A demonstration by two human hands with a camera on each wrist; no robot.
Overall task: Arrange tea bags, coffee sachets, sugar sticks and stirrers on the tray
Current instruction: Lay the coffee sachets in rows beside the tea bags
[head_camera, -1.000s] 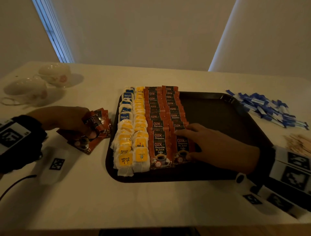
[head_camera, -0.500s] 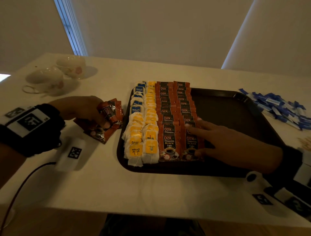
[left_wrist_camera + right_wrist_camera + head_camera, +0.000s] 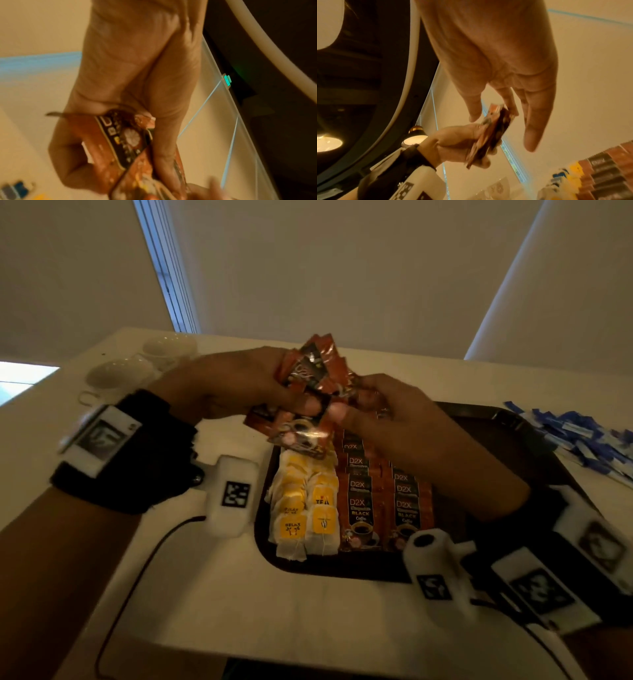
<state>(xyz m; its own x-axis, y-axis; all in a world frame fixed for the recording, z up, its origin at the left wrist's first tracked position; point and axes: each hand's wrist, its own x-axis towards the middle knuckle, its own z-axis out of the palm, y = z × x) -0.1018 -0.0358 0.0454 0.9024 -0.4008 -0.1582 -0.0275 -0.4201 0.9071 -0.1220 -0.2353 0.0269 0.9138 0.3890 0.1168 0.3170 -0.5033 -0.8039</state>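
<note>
My left hand (image 3: 287,402) grips a fanned bundle of orange-and-black coffee sachets (image 3: 315,371), lifted above the far left corner of the dark tray (image 3: 513,419). My right hand (image 3: 356,412) meets the bundle from the right, its thumb and forefinger pinching the sachets' edge. On the tray lie two rows of yellow-tagged tea bags (image 3: 305,508) and two rows of coffee sachets (image 3: 383,501). The left wrist view shows the bundle (image 3: 120,142) clamped under the thumb. In the right wrist view the sachets (image 3: 489,135) sit between both hands.
Blue sugar sticks (image 3: 582,440) lie in a heap on the table right of the tray. Two white cups (image 3: 137,368) stand at the back left. A black cable (image 3: 137,577) runs over the near left of the table. The tray's right half is bare.
My left hand has lifted the sachet bundle off the table and carried it right, over the tray. My right hand left the tray's coffee row and rose to take hold of the bundle.
</note>
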